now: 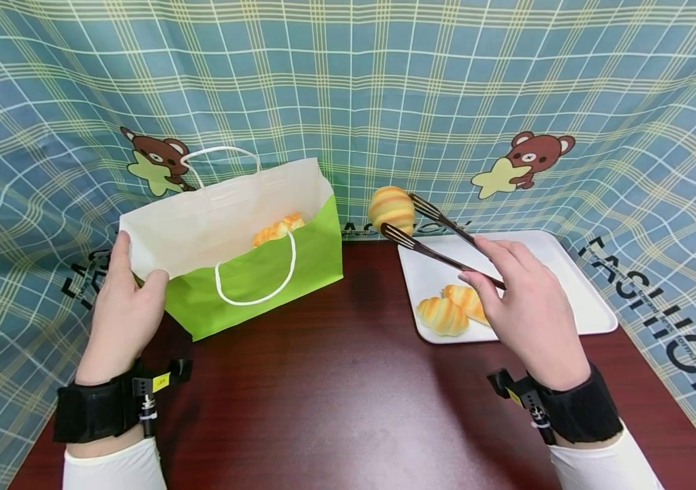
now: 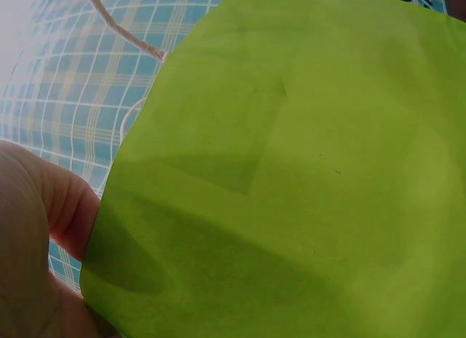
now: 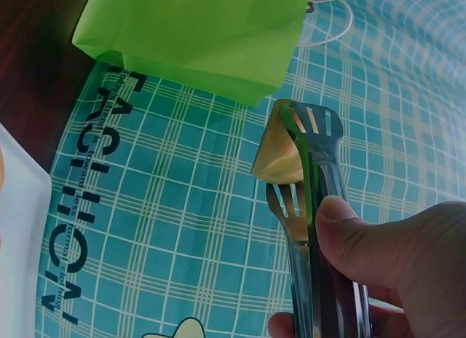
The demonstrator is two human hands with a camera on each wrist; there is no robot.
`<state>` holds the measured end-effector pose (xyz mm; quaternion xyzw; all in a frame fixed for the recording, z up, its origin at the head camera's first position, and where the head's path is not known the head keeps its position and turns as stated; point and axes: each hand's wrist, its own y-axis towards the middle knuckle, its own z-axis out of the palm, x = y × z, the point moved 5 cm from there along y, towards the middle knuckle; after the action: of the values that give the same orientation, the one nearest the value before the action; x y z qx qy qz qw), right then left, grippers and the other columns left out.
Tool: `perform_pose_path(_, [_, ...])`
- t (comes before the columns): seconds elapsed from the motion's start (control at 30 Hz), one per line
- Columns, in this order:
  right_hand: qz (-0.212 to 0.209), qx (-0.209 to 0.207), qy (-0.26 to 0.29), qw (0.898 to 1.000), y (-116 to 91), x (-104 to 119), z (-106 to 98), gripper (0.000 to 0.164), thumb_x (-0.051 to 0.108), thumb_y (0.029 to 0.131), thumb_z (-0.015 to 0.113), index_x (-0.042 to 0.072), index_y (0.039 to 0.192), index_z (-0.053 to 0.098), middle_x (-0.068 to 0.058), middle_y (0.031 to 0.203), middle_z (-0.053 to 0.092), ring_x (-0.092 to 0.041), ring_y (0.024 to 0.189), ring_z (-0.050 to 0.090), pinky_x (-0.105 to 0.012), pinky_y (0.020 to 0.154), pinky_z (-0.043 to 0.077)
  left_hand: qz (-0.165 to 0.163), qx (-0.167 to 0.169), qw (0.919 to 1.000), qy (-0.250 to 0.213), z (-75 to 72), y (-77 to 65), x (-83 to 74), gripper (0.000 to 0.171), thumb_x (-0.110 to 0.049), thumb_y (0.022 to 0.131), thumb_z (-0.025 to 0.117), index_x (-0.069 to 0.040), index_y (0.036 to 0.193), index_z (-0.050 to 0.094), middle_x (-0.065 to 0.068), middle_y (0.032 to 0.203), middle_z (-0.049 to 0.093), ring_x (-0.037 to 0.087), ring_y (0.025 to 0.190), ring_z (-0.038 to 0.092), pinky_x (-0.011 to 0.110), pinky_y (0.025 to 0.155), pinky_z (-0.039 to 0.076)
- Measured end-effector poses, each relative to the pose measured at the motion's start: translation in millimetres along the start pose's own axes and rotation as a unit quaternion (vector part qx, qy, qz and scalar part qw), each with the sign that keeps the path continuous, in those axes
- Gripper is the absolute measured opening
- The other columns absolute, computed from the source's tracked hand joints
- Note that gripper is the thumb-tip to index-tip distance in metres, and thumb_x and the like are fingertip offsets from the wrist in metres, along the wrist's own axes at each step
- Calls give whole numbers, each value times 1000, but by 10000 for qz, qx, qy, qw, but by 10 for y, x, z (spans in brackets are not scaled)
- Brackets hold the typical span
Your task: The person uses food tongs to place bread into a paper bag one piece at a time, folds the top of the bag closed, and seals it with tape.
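At the left stands a green paper bag (image 1: 274,279) with a white inside and white rope handles. A piece of golden bread (image 1: 278,229) shows inside its mouth. My left hand (image 1: 124,303) holds the bag's left side at the rim; in the left wrist view the bag (image 2: 291,163) hides some fingertips. With thumb and fingers, my right hand (image 1: 528,299) grips slotted metal tongs (image 1: 440,258). Between the tongs' tips is a striped bread roll (image 1: 392,207), raised above the table between bag and tray. The right wrist view shows that roll (image 3: 280,159) partly covered by the tongs.
A white tray (image 1: 581,299) lies at the right, partly under my right hand. Two bread rolls, one in front (image 1: 443,316) and one behind (image 1: 466,299), sit at its near left corner. Plaid cloth (image 1: 348,88) surrounds the dark wooden table (image 1: 348,395) at the back and sides.
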<state>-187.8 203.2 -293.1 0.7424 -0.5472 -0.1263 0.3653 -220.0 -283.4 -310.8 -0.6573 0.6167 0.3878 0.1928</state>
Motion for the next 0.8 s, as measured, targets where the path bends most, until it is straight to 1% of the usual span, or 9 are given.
perform_pose_path(0.23, [-50,-30,2,10000,-1,29,-31,60,28,81,75,16,136,53,-6,122,60,-24,98,59,-40,72,45,-22,-6,10000,16,3,6,-1,71,-27,96,32,-35,149,-14,-7,158,-5,27,143,6,60,98,21])
perform_pose_path(0.53, [-104,-44,44,9999,-2,71,-54,61,27,81,75,17,136,53,-5,123,60,-23,100,58,-38,71,44,-24,-7,10000,-5,1,-1,-12,70,-27,96,32,-35,149,-13,-7,158,-4,28,143,8,59,96,21])
perform_pose_path(0.8, [-155,-94,84,9998,10,112,-86,63,25,79,77,17,137,53,-5,123,60,-23,104,57,-39,74,44,-13,-14,10000,0,-2,-7,-17,70,-28,96,32,-35,149,-13,-8,158,-6,25,144,4,60,99,20])
